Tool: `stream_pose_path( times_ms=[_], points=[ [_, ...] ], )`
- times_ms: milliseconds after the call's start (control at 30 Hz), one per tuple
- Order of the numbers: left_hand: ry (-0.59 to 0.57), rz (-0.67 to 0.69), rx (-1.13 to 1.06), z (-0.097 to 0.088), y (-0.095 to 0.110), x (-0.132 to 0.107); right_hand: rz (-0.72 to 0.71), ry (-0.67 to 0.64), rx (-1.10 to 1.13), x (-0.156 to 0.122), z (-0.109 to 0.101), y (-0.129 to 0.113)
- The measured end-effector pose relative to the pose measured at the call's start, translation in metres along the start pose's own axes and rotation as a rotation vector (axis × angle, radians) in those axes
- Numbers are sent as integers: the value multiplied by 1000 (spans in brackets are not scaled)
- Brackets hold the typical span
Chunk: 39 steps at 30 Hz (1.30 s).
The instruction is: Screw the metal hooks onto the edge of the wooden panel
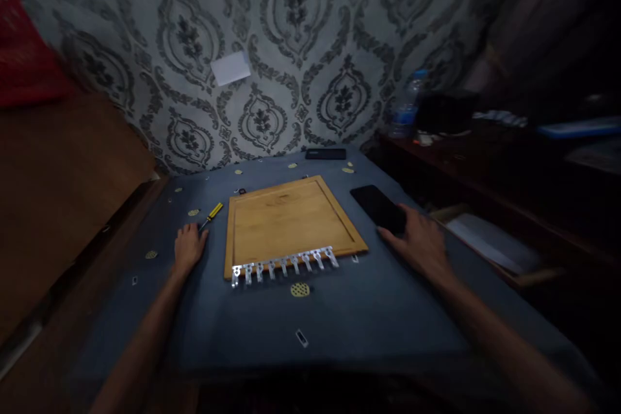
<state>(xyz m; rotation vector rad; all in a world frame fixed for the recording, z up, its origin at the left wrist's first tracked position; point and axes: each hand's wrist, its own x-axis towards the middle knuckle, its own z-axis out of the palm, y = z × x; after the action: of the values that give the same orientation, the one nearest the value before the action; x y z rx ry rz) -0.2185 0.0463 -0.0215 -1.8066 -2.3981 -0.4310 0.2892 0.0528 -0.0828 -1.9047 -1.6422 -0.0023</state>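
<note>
My left hand [189, 249] rests on the blue cloth left of the wooden board, its fingers laid out flat. A yellow-handled screwdriver [214, 212] lies just beyond it, the shaft reaching toward the gap by my thumb; whether they touch I cannot tell. On the right, my right hand [421, 242] grips the near end of a black smartphone [376, 206], thumb along one side and fingers on the other. Between my hands lies the framed wooden board [286, 217]. Along its near edge is a silvery metal strip [284, 264] with several prongs hanging past the edge.
The blue cloth [252, 330] has printed yellow dots and small rectangles. A dark flat object [325, 154] lies by the patterned wall. Right of the table, a dark shelf holds a water bottle [409, 103], above an open drawer [495, 242]. A brown panel [68, 187] borders the left.
</note>
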Motion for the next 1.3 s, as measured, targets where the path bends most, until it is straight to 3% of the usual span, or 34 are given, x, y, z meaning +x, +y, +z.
stream_pose_path(
  times_ms=[133,333,533,700,900,1033,1133,1233,1300],
  points=[
    [-65,-27,6,13,6,15,61,-45,-18,-2,-3,-5],
    [-126,-48,-99,10,0,28,92,-83,-21,-2,-5,-8],
    [-118,91,-179,9,4,15,88,-98,-21,-4,-6,-7],
    [-163,352,-167,9,36,15,91,-108,-13,-5,-5,-5],
    [-265,596,-121,21,99,46,91,-96,5,-4,-3,-1],
    [-248,616,-130,25,137,67,99,-98,-4,-3,-3,-2],
    [-193,595,-189,21,155,72,112,-105,-31,-4,-6,-7],
    [-133,584,-307,8,158,59,127,-119,-64,-5,-12,-15],
    [-104,582,-408,-4,152,35,143,-136,-82,-5,-18,-23]
  ],
)
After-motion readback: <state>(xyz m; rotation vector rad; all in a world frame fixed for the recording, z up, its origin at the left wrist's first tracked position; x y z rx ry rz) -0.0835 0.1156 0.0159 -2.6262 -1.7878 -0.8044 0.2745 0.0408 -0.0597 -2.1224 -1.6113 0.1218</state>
